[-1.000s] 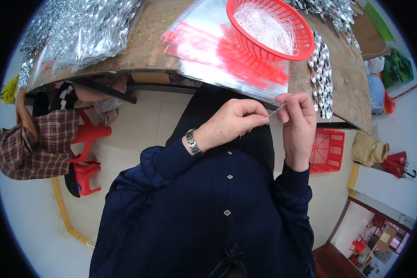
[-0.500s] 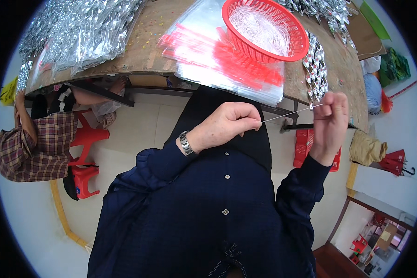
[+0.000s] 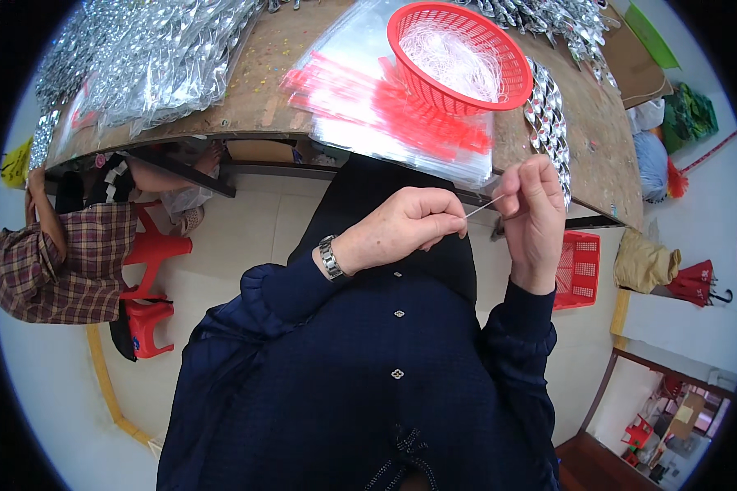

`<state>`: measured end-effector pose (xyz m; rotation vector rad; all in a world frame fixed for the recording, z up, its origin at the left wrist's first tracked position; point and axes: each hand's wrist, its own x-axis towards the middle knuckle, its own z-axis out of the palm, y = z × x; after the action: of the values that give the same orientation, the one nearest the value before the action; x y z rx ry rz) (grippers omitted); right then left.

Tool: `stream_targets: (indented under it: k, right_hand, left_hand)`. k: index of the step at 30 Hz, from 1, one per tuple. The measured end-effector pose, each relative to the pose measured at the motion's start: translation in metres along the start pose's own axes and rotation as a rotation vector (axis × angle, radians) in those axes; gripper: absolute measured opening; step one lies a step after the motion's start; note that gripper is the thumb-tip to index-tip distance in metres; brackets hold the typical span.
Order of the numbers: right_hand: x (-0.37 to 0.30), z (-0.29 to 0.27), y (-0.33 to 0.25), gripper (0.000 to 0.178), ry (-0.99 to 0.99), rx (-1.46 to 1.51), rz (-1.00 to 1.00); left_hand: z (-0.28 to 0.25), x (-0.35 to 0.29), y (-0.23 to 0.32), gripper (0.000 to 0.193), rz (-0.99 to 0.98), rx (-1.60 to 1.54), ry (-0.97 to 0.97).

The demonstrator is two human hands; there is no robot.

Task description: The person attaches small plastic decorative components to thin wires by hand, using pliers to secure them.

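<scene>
A thin white string point(image 3: 483, 206) runs between my two hands, in front of the table edge. My left hand point(image 3: 405, 223), with a metal watch at its wrist, pinches one end between thumb and forefinger. Close by on the right, my right hand point(image 3: 534, 217) is raised with its fingertips closed on the string's other end. Just beyond the right hand, a strip of silver twisted foil pieces point(image 3: 548, 114) lies on the table near its edge. A red plastic basket point(image 3: 516, 92) full of loose white string point(image 3: 449, 61) stands beyond both hands.
Clear plastic bags with red strips point(image 3: 368, 102) lie under the basket on the wooden table point(image 3: 598, 155). Silver foil pieces point(image 3: 164, 57) are heaped at the far left. Someone in a plaid shirt point(image 3: 65, 254) is at the left by red stools point(image 3: 151, 254). A red crate point(image 3: 579, 274) is on the floor.
My right hand has moved left and slightly down toward my left hand, shortening the string between them. My left hand has hardly moved.
</scene>
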<state>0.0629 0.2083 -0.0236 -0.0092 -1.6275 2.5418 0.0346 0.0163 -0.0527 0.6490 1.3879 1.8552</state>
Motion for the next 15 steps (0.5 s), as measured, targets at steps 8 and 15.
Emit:
stream_targets:
  k: [8,15]
  right_hand:
    - [-0.003,-0.063,-0.044,0.011,0.085,0.117,-0.3]
    - [-0.024,-0.061,-0.042,0.013,0.076,0.026,-0.275]
  left_hand:
    - [0.004,-0.018,-0.004,0.014,-0.023,0.106,-0.052]
    - [0.009,-0.024,0.005,0.013,-0.013,0.033,-0.044]
